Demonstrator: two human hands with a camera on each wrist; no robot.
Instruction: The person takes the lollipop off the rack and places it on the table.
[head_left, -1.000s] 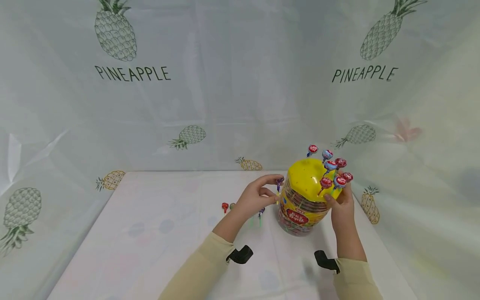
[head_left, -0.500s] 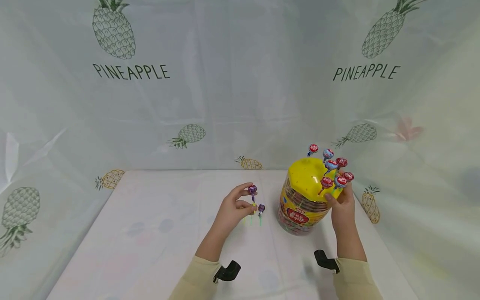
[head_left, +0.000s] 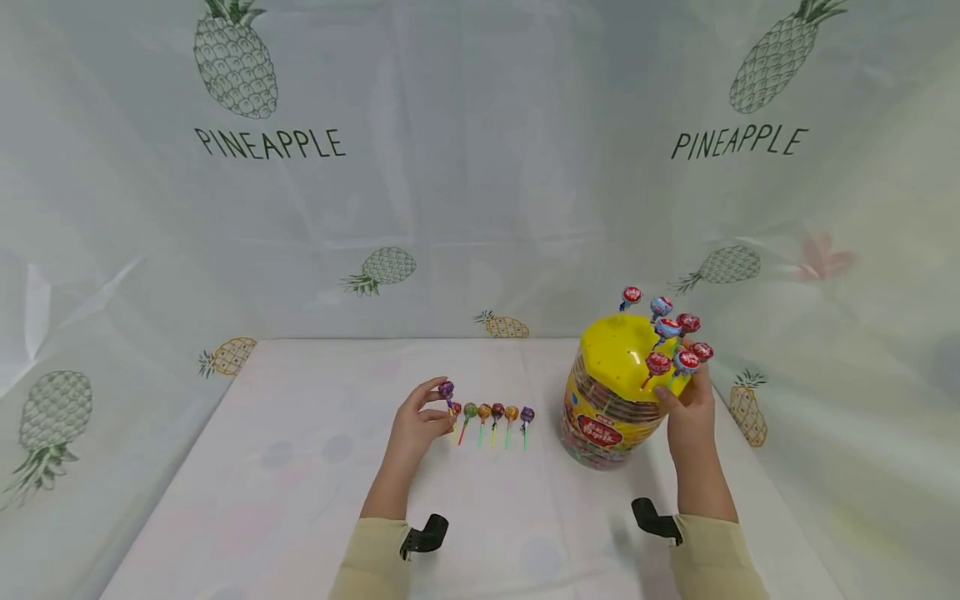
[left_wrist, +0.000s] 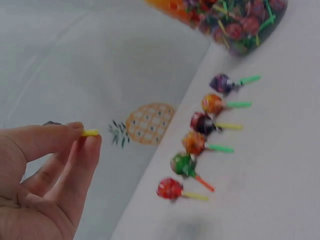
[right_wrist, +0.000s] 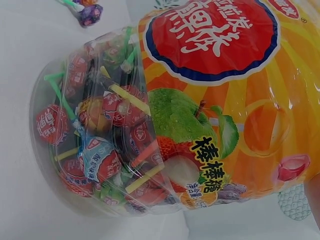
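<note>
My left hand [head_left: 414, 427] pinches a purple-wrapped lollipop [head_left: 447, 389] above the left end of a row of lollipops. In the left wrist view, thumb and fingers close on its yellow stick [left_wrist: 90, 133], the candy head mostly hidden. Lying side by side on the table are a red lollipop [left_wrist: 170, 188], a green one [left_wrist: 183, 164] and several others. My right hand [head_left: 692, 417] grips the upper right side of a clear jar [head_left: 592, 421] of lollipops, which leans slightly. Several red and blue lollipops [head_left: 658, 363] stand upright in its yellow lid [head_left: 611, 354].
A white cloth [head_left: 300, 500] covers the table, whose back edge meets a pineapple-print curtain [head_left: 480, 167]. The jar stands right of the row, near the table's right side. A black wrist camera [head_left: 427, 535] sits on my left sleeve.
My left hand has moved left, away from the jar, with the purple lollipop between its fingers. The row of lollipops has come into view. My right hand keeps its hold on the jar.
</note>
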